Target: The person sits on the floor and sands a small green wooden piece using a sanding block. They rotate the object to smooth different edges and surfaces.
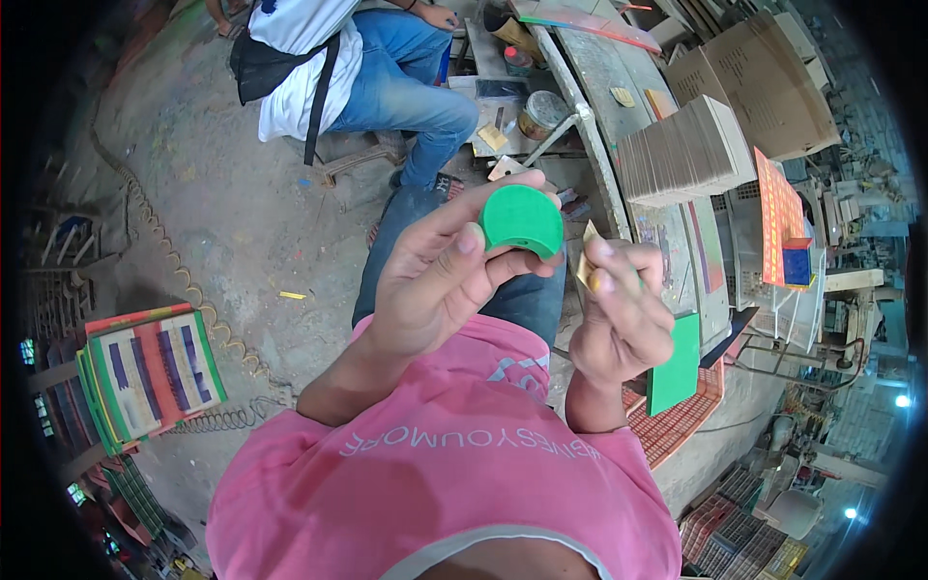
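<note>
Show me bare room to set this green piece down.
Mostly on the floor, between the coiled hose and dark trousers, apart from a yellow strip. The bench has a smaller patch between the stacked sheets and red-edged board. It's crowded around the bucket and red-capped bottle.

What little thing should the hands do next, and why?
Maybe the right hand could bring its folded tan sheet to the edge of the green piece. The left hand holds that piece up, its curved-in edge bare, and the sheet is pinched close beside it, with a gap between.
</note>
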A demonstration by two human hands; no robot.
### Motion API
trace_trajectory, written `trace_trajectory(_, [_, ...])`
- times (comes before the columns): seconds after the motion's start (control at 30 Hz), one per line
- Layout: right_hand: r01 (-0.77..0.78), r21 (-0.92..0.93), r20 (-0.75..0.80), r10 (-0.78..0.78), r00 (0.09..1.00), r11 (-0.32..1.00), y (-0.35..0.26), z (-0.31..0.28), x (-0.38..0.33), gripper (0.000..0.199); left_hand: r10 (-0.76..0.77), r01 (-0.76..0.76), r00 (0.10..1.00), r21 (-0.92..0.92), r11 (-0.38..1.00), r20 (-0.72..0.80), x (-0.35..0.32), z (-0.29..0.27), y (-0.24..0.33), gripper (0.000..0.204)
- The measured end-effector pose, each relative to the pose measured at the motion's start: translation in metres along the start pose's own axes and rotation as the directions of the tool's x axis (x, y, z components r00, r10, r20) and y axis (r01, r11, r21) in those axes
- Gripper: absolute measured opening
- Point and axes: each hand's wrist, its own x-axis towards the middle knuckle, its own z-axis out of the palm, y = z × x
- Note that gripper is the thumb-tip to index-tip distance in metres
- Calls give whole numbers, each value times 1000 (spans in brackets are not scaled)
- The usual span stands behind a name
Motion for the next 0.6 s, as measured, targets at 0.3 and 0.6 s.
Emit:
trace_trajectory(0.3, [98, -115, 100, -87, 991, 989, 13, -6, 10, 24, 5, -4, 1000, -51, 999, 11, 4, 4, -1, 54])
trace_trajectory(0.6, [134, -139, 337, -80, 938, 981, 10, -29, 26, 28, -63, 67, 996, 55, 996, -64, 10, 11, -7, 51])
